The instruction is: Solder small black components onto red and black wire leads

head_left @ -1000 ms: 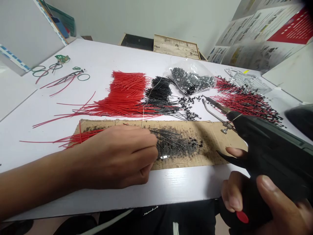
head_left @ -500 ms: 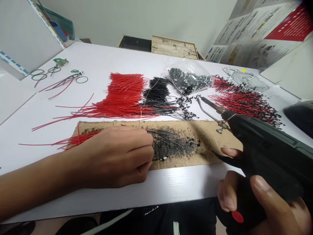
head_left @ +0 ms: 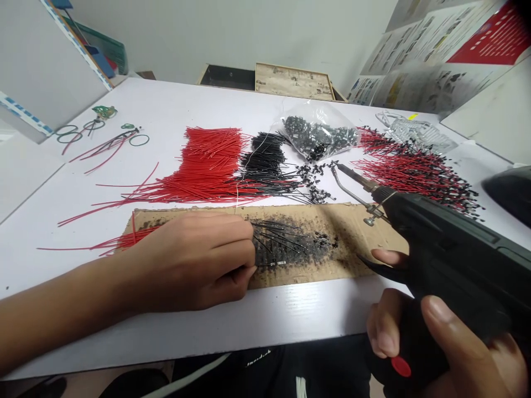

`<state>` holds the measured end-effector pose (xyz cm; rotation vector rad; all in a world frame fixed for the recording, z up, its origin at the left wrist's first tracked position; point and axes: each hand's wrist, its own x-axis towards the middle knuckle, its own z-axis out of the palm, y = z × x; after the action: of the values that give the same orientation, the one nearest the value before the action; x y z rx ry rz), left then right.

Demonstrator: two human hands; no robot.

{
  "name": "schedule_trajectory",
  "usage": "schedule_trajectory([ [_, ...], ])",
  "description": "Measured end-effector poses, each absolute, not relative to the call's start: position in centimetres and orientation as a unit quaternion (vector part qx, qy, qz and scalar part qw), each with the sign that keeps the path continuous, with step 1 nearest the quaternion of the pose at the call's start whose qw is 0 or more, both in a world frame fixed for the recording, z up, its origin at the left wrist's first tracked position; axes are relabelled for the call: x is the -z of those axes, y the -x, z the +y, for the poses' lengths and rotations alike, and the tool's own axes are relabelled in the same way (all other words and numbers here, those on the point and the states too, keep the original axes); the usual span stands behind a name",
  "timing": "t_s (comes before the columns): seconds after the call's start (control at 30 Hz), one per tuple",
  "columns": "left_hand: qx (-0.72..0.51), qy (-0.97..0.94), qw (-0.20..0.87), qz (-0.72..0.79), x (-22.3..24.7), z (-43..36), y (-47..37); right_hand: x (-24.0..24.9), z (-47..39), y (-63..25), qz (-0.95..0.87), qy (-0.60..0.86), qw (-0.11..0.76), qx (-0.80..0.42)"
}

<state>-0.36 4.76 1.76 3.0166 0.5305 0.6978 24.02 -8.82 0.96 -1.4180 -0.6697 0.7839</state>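
Observation:
My left hand [head_left: 207,262] is closed over the left part of a scorched cardboard strip [head_left: 373,232], its fingertips pinching a thin black wire that ends near a small metal piece [head_left: 277,263]. My right hand [head_left: 456,331] grips a black soldering gun [head_left: 448,243] with a red button; its metal tip and feed tube point left, above the small black parts [head_left: 317,182]. Black wires [head_left: 282,235] and red wires [head_left: 136,236] lie on the cardboard. A light, thin strand runs up from behind my left hand.
Behind the cardboard lie a red wire pile [head_left: 211,166], a black wire pile [head_left: 267,157] and a clear bag of parts [head_left: 319,132]. Red wires with black ends [head_left: 418,171] lie at right. Green rings [head_left: 139,140] are at left, an open box [head_left: 294,80] at the back.
My left hand has shifted slightly left and up, still closed. The small metal piece near its fingertips sits slightly higher and flatter. The whole view has shifted a little; my right hand keeps its hold.

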Motion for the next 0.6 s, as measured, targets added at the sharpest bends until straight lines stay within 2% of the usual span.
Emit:
schedule_trajectory([
  [0.33, -0.211, -0.965, -0.015, 0.155, -1.82, 4.96, 0.43, -0.83, -8.94, -23.95, -0.266, 0.629, 0.64, -0.351],
  [0.6, -0.198, -0.967, -0.071, 0.144, -1.7, 4.84, 0.72, -0.81, -9.04, -23.97, -0.235, 0.617, 0.655, -0.368],
])
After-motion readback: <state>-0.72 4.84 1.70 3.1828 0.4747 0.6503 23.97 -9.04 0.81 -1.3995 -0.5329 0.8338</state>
